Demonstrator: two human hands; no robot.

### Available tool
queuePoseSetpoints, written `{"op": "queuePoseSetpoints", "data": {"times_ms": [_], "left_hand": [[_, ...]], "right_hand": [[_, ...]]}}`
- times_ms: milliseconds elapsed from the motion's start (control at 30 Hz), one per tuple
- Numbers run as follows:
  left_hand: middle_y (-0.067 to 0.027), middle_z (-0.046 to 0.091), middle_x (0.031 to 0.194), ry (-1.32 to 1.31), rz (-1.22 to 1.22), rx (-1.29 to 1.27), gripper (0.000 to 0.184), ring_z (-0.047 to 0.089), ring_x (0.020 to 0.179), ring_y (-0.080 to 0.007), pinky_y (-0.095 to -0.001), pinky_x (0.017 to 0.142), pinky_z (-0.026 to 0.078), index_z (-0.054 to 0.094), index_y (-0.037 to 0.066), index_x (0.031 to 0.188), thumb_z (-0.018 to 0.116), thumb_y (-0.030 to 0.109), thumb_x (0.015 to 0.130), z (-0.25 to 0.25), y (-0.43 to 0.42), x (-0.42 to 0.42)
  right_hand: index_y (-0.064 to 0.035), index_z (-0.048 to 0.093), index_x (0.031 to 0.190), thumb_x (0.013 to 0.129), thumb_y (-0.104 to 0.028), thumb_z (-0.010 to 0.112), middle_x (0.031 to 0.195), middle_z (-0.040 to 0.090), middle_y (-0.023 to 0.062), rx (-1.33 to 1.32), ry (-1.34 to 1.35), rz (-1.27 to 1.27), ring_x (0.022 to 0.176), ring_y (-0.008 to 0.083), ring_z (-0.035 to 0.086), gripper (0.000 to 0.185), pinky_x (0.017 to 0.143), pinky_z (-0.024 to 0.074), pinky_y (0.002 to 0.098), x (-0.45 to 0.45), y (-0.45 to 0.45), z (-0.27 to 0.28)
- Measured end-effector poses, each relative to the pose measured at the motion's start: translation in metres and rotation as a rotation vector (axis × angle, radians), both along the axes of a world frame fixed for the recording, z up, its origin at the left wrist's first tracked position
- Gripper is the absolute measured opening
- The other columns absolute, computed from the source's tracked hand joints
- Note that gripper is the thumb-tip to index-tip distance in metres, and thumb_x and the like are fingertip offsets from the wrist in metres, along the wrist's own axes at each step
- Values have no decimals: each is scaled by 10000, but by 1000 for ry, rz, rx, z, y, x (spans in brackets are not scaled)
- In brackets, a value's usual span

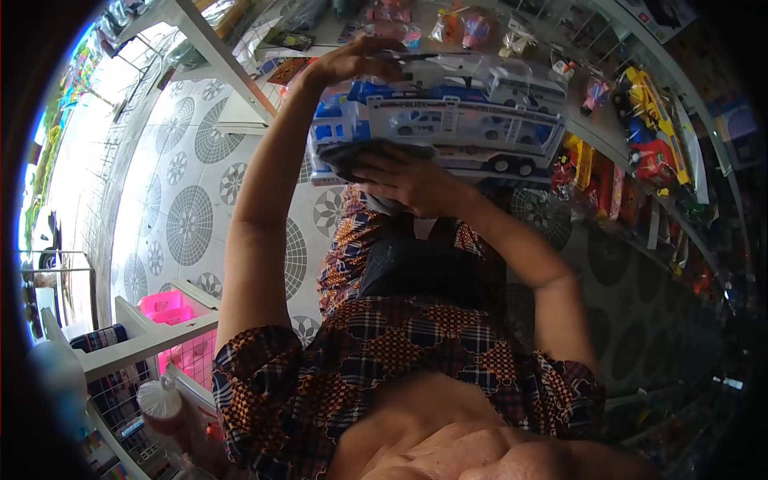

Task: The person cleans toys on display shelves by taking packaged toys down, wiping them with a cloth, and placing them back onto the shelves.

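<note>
A packaged toy police truck (464,122), blue and white with small police cars inside, sits in front of me in a clear plastic wrapping. My left hand (362,62) rests over its top left edge, fingers bent down onto the package. Against the lower front of the package, my right hand (412,180) presses a dark cloth (376,158), its fingers closed on the cloth. Part of the cloth hangs below that hand. The left fingertips are partly hard to make out against the plastic.
Bagged small toys (476,30) lie on the shelf behind the truck. To the right, a yellow toy construction vehicle (652,120) and a red toy (652,160) crowd the shelves. A white rack (152,348) with pink baskets (168,308) stands lower left, above patterned floor tiles (190,224).
</note>
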State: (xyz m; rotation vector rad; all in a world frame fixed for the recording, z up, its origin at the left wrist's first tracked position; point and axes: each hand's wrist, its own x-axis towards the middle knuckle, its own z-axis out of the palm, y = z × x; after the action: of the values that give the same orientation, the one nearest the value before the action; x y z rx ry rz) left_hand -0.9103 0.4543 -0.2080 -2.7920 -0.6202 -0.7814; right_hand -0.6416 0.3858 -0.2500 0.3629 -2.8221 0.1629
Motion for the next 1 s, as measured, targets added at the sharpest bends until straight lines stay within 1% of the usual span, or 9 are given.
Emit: {"op": "queuePoseSetpoints", "data": {"times_ms": [100, 367, 467, 533, 600, 700, 833, 867, 1000], "left_hand": [[-161, 607, 990, -454, 313, -779, 619, 585, 920, -255, -334, 827, 436, 499, -11, 1133, 651, 355, 658, 26, -39, 27], [-163, 612, 947, -474, 522, -788, 571, 595, 880, -271, -355, 742, 465, 543, -10, 1045, 685, 357, 631, 31, -52, 45], [-159, 616, 893, -407, 466, -642, 541, 599, 835, -277, -351, 727, 468, 551, -2, 1016, 701, 339, 624, 38, -63, 59], [-148, 600, 875, -428, 431, -593, 497, 587, 825, -271, -350, 712, 468, 559, 11, 986, 720, 306, 620, 45, -79, 73], [-138, 577, 903, -353, 441, -347, 469, 568, 852, -267, -347, 721, 463, 561, 17, 980, 732, 264, 620, 46, -88, 79], [-136, 560, 927, -366, 472, -414, 501, 540, 903, -287, -361, 775, 441, 541, 10, 1007, 738, 245, 611, 46, -110, 93], [-154, 537, 971, -408, 604, -412, 569, 509, 943, -326, -384, 815, 414, 477, 8, 1094, 717, 192, 612, 46, -137, 115], [-157, 527, 984, -442, 650, -383, 587, 499, 951, -331, -386, 815, 411, 457, 12, 1116, 709, 172, 611, 46, -142, 120], [-165, 491, 978, -540, 775, -249, 627, 468, 925, -357, -402, 786, 403, 422, 7, 1124, 691, 105, 567, 31, -160, 144]], "right_hand": [[-89, 503, 1148, 601, -28, 597, 1293, 402, 60, -34, -63, -4, 1251, 244, 296, 558, 1052, 207, 449, 33, 8, -2], [-61, 515, 1149, 643, -62, 649, 1155, 508, 137, 23, 36, -747, 1158, 312, 407, 523, 973, 323, 426, 201, 40, -18], [-37, 486, 1177, 746, -128, 630, 1195, 477, 153, -339, 327, -1171, 1129, 303, 433, 464, 944, 337, 394, 247, 48, -45], [3, 467, 1180, 830, -212, 567, 1206, 466, 152, -1408, 1204, -1258, 1095, 263, 464, 423, 917, 358, 358, 244, 44, -11], [17, 466, 1173, 840, -222, 550, 1195, 473, 143, -1318, 1317, -1189, 1070, 248, 480, 418, 908, 367, 354, 245, 49, 7], [34, 482, 1147, 864, -237, 507, 1133, 515, 130, -1035, 1407, -896, 1023, 239, 510, 393, 891, 381, 338, 216, 56, 40], [-33, 486, 1169, 814, -191, 513, 1155, 503, 150, -654, 736, -621, 1057, 241, 500, 390, 926, 363, 361, 122, 16, 96], [-74, 477, 1186, 784, -193, 552, 1228, 444, 165, -265, 571, -493, 1129, 286, 443, 426, 975, 311, 416, 94, 16, 114], [-98, 485, 1176, 754, -276, 598, 1250, 420, 168, 79, 320, -362, 1179, 316, 388, 472, 1013, 242, 482, 45, 1, 97]]}}
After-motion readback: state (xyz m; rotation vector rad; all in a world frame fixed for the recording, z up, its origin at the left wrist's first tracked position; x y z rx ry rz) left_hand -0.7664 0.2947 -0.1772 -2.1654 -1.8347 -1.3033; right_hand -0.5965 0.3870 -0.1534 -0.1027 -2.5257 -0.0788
